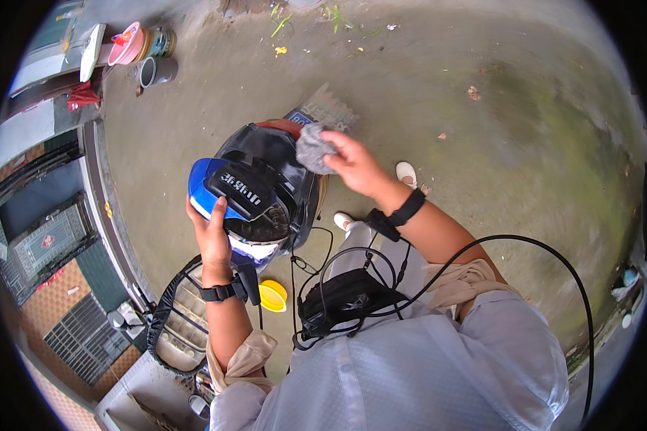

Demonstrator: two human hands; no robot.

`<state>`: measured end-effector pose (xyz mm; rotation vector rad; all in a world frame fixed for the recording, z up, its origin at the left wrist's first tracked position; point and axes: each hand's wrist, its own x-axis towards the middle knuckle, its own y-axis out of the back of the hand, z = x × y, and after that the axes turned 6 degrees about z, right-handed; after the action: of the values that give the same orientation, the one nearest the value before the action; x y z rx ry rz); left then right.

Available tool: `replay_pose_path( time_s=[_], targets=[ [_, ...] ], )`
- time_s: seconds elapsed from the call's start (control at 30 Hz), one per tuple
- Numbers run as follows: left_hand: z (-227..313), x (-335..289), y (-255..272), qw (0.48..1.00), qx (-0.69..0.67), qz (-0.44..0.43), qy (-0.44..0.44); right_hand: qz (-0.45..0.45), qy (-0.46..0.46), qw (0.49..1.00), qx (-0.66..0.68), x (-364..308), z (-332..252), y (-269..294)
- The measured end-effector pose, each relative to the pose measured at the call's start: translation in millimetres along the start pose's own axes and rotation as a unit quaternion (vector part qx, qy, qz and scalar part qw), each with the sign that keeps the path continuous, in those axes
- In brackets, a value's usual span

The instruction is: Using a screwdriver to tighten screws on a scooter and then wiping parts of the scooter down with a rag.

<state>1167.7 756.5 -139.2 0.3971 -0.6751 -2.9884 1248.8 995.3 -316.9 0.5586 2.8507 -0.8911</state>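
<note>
My left hand (212, 233) grips the edge of a blue-and-white lid-like piece (202, 179), its thumb on top and the other fingers partly hidden underneath. A black lettered panel (243, 192) covers much of that piece. It sits on the black rear part of what looks like a scooter (255, 144), with a plate (300, 118) at its far end. In my right hand (356, 165) is a crumpled grey cloth (313, 149), held beside the black bodywork, seemingly touching its right side. Below the lid, a dark hollow (269, 224) shows.
A yellow basin (272, 295) stands on the concrete ground (446, 86) near my left forearm. Black cables (546, 248) run from a black pouch (349, 302) at my waist. A black-rimmed frame (183, 316) lies lower left. Far left are a grey bucket (158, 71) and pink basin (127, 47).
</note>
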Motion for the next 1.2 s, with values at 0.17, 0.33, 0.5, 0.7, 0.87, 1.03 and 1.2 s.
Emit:
replay_pose_path(
  time_s=[0.17, 0.33, 0.5, 0.7, 0.87, 1.03, 1.2],
  targets=[
    [4.8, -5.9, -1.8, 0.999, 0.032, 0.03, 0.011, -0.055, 0.148, 0.967, -0.2, 23.0, 9.4, -61.0],
    [8.0, -8.3, -8.9, 0.998, 0.044, 0.044, 0.033, -0.119, 0.15, 0.957, -0.218, 52.4, 43.7, -110.2],
    [13.1, -11.4, -10.3, 0.996, 0.049, 0.055, 0.053, -0.273, 0.064, 0.911, -0.302, 43.8, 61.1, -117.7],
    [21.5, -14.9, -14.9, 0.994, 0.084, 0.065, 0.031, -0.216, 0.052, 0.94, -0.257, -21.8, 67.4, -97.3],
    [17.3, -12.0, -15.3, 0.995, 0.072, 0.065, 0.03, -0.246, -0.01, 0.951, -0.189, 0.5, 85.6, -109.9],
    [15.5, -13.0, -16.9, 0.994, 0.095, 0.061, 0.007, -0.277, -0.012, 0.938, -0.206, 27.9, 89.7, -116.1],
    [15.1, -11.6, -14.7, 0.995, 0.085, 0.052, 0.01, -0.211, -0.415, 0.871, 0.16, 52.5, 82.3, -119.8]
  ],
)
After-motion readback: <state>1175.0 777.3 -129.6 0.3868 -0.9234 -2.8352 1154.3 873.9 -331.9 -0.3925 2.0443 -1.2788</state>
